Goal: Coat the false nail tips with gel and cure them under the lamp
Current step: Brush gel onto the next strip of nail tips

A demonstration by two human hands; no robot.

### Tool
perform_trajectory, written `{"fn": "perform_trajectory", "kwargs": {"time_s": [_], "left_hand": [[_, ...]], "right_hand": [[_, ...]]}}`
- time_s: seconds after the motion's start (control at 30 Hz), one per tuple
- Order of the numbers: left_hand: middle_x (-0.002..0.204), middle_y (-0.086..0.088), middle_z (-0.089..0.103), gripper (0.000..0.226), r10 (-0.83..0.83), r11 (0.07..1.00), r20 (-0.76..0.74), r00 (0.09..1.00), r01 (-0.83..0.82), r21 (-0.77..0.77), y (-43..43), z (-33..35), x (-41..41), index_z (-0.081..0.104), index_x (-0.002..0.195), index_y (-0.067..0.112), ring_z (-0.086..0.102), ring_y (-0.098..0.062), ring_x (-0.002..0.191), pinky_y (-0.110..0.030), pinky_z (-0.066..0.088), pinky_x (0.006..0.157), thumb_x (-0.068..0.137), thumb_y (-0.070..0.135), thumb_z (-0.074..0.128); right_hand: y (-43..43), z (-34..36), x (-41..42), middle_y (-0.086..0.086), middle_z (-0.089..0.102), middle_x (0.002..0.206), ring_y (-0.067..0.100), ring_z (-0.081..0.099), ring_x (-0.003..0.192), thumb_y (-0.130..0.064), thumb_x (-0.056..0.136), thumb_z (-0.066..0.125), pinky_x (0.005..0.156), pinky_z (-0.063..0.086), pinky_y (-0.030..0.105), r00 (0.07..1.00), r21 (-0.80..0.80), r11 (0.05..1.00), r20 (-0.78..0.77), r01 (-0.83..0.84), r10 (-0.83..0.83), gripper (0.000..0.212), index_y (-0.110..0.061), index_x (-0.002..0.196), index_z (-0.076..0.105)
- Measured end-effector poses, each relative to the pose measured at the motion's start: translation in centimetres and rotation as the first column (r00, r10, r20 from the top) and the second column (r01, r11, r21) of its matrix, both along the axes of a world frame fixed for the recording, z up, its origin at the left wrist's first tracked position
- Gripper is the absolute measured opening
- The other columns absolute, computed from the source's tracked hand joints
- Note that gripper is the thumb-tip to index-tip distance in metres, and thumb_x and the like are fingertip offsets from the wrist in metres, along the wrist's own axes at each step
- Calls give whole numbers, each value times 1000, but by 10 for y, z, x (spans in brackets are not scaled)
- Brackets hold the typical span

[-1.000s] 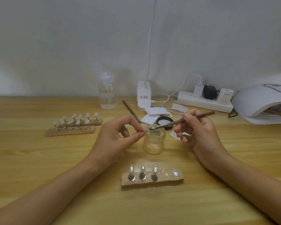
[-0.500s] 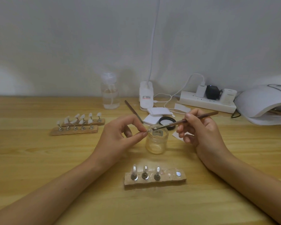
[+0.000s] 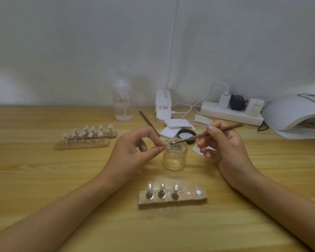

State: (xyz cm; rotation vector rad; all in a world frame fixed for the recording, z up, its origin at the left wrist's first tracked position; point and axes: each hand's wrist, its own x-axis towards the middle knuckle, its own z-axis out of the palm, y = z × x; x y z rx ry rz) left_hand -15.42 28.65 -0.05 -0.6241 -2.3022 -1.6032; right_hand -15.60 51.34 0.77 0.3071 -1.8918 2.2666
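While left hand (image 3: 133,151) pinches tip (image 3: 166,143), brush (image 3: 207,134) beside

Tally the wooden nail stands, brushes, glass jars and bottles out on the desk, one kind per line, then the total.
Wooden stands: 3
Brushes: 2
Glass jar: 1
Bottle: 1
Total: 7
What lies under the nail lamp is too unclear to count.
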Motion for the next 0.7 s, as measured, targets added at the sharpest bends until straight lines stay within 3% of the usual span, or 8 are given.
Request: {"fn": "perform_trajectory", "kwargs": {"time_s": [0.3,0.47,0.6,0.7], "left_hand": [[88,11,69,14,-9,1000,-4,1000,9,-2,0,0,0,68,76,19,48,-6,57,-9,38,59,80,12,79],[87,11,69,14,-6,1000,-3,1000,6,0,1,1,1,67,76,18,48,-6,57,-8,37,57,80,11,79],[86,10,69,13,-9,1000,-3,1000,9,-1,1,1,2,67,76,16,48,-5,57,-10,38,58,80,10,78],[86,12,69,12,-11,1000,-9,1000,11,-12,1,2,2,67,77,15,48,-6,57,-9,38,58,81,10,78]], "right_hand": [[1,0,1,4,65,64,14,59,57,-16,100,48,43,42,19,1000,6,1000,-4,16,-16,18,-14,83,52],[-1,2,4,5,65,66,14,60,57,-26,91,54,43,43,19,997,21,999,-59,-50,51,16,-12,85,52],[1,1,2,4,64,64,13,59,56,-16,100,48,43,42,19,999,-5,1000,-36,9,-10,18,-13,83,52],[-1,3,3,4,65,65,14,59,57,-24,94,53,43,42,19,996,0,999,-84,-33,33,15,-15,82,53]]}}
